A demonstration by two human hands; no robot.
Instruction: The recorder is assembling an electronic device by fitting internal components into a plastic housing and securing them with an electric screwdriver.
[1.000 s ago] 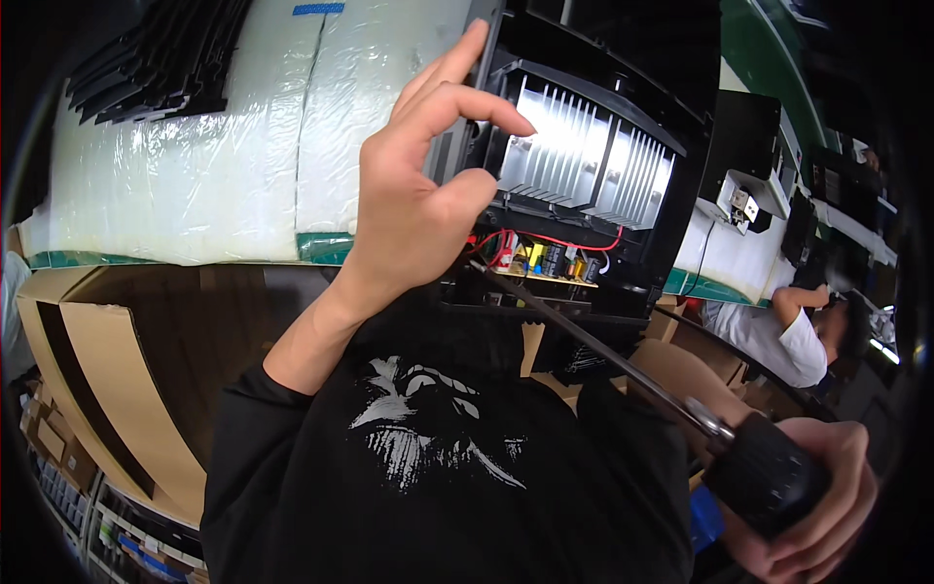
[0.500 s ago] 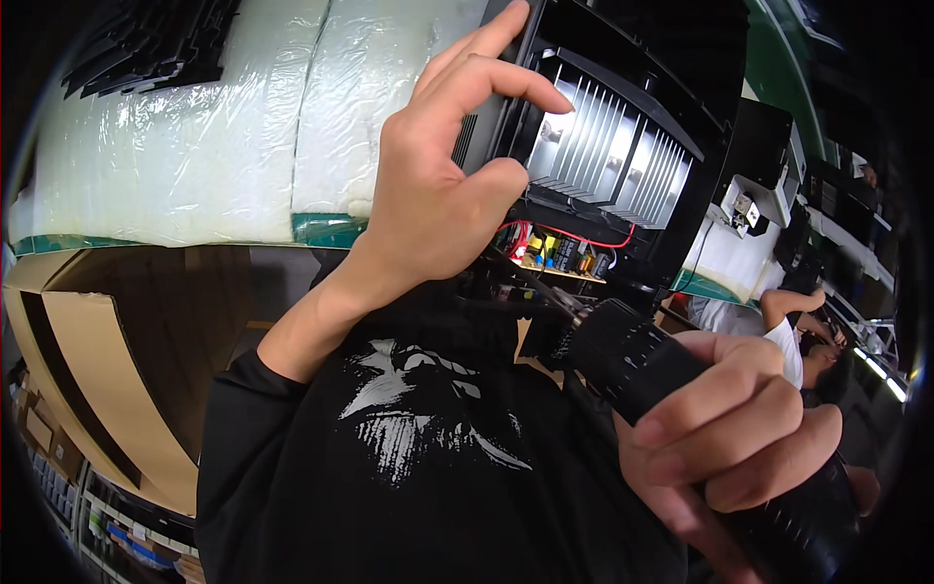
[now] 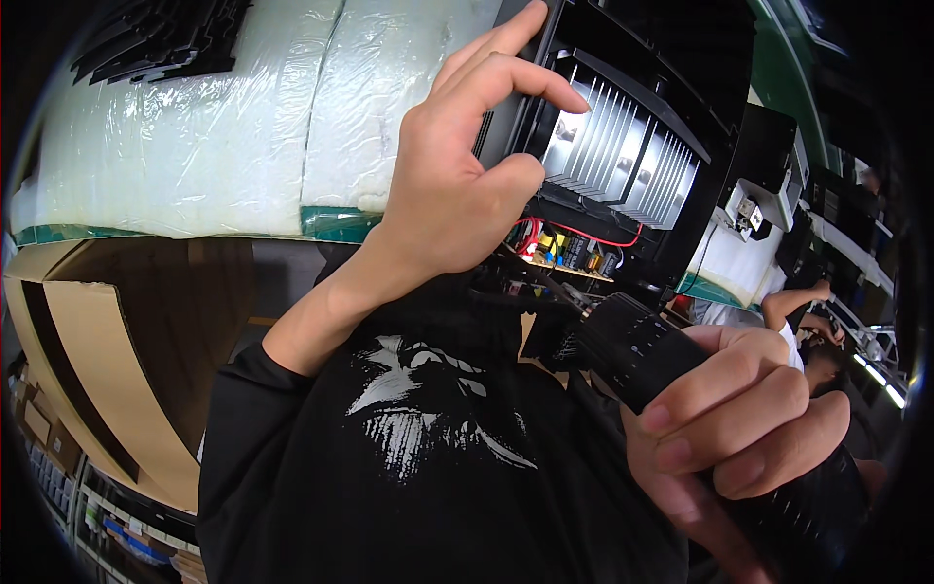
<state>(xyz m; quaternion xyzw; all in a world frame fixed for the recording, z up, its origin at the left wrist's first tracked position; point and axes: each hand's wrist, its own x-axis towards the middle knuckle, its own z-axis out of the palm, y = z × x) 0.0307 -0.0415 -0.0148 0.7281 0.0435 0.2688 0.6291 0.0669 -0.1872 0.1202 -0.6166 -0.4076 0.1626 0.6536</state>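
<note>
My right hand (image 3: 749, 414) is wrapped round a black cordless screwdriver (image 3: 637, 350) with a marked collar. Its long thin bit (image 3: 550, 287) points up and left into a black metal case (image 3: 696, 209), and the tip is lost in the dark beneath my left hand (image 3: 452, 185). That hand lies along the left side of the case, thumb and forefinger apart, the forefinger reaching over a silver finned heat sink (image 3: 618, 146). Below the heat sink are a circuit board with coloured components (image 3: 574, 255) and a red wire (image 3: 608, 238).
Plastic-wrapped white foam (image 3: 224, 127) covers the bench at left, with black parts (image 3: 161, 39) stacked on it. A cardboard box (image 3: 117, 370) stands below the bench edge. At right are a black-and-white bracket-like unit (image 3: 754, 209) and another person's arm (image 3: 793, 302).
The whole scene has shifted slightly right in the picture. Both hands keep nearly the same pose, and the screwdriver still points into the case.
</note>
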